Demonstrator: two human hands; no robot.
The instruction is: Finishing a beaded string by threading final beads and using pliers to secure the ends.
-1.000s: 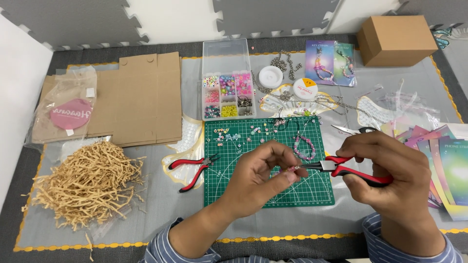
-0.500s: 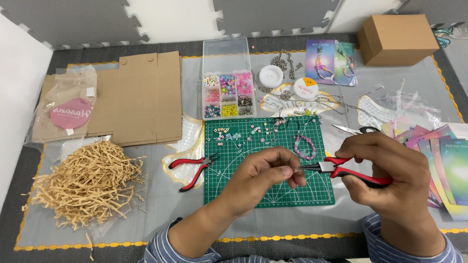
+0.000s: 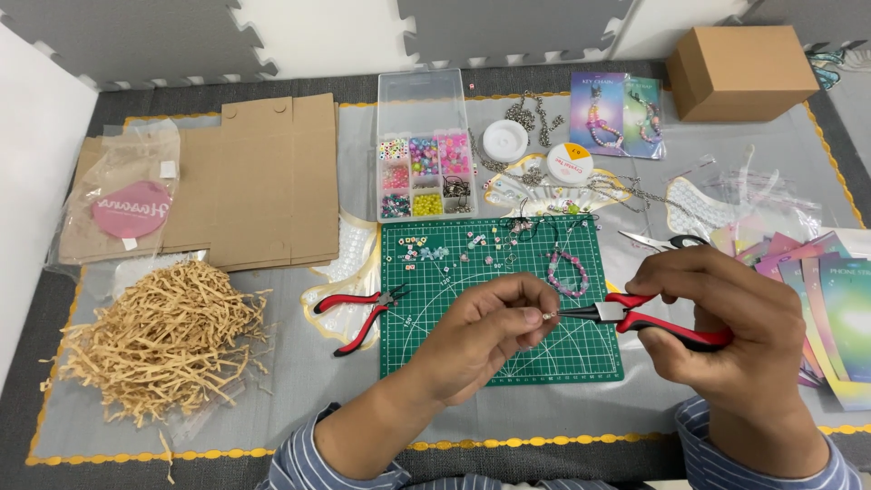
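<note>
I see the left hand (image 3: 485,331) pinching a tiny metal piece (image 3: 548,315) between thumb and forefinger, raised over the green mat (image 3: 454,345), presumably so any dropped part lands there. The right hand (image 3: 726,318) has its grip pressed around the red handles of the pliers (image 3: 635,318), whose nose meets the piece at the left fingertips; whether it is a ring or a clasp I cannot tell at this size. A second pair of pliers (image 3: 363,313) lies at the mat's left edge, within reach. The bead box (image 3: 425,172) stands open behind the mat. A bracelet (image 3: 567,272) lies on the mat beside the work.
</note>
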